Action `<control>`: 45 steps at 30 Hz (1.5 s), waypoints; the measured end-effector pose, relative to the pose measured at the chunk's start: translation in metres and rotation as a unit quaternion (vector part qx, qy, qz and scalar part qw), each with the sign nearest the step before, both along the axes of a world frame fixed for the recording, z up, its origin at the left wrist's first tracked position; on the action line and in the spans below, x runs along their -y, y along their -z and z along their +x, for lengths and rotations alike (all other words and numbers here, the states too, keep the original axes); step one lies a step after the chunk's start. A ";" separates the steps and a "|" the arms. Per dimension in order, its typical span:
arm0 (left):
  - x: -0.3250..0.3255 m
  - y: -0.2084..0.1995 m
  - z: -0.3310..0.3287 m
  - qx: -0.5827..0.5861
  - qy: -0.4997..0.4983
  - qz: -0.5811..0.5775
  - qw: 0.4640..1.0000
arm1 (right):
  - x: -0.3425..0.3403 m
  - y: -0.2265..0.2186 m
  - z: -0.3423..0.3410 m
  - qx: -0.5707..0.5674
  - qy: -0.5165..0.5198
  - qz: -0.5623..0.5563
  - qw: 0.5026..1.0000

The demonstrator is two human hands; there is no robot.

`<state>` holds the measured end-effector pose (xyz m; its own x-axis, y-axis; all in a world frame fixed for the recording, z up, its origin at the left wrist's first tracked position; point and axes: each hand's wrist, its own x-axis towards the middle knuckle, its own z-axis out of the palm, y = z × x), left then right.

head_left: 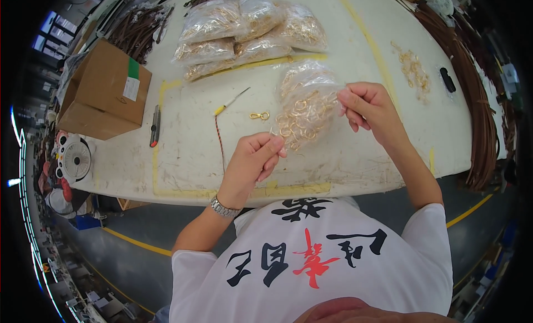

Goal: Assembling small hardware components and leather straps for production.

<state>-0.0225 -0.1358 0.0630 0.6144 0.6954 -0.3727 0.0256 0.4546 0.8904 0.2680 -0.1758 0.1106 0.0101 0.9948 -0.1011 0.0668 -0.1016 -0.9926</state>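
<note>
Between my two hands is a clear plastic bag filled with gold-coloured metal rings or clasps. At the bag's lower left corner, the fingers of my left hand are pinched together on the plastic. My right hand grips the upper right edge with thumb and fingers. The bag's far part lies toward the middle of the table; whether it is a second bag I cannot tell. Left of the bag, a single gold snap hook lies on the table. Beside it is a thin pointed tool with a yellow handle and a twisted cord.
Several full clear bags are stacked at the back. A cardboard box, a utility knife and a small fan stand or lie at left. Loose gold pieces, a black object and brown straps are at right.
</note>
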 end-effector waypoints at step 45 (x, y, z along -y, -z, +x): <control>-0.111 0.082 0.048 -0.204 -0.230 0.483 0.820 | -0.191 -0.144 0.005 -0.319 -0.181 0.315 0.876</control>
<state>0.0253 -0.0248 -0.0192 0.1661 0.9104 0.3791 0.4350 -0.4126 0.8004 0.2729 0.0152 0.2547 -0.1767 0.7819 0.5978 -0.6065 0.3919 -0.6918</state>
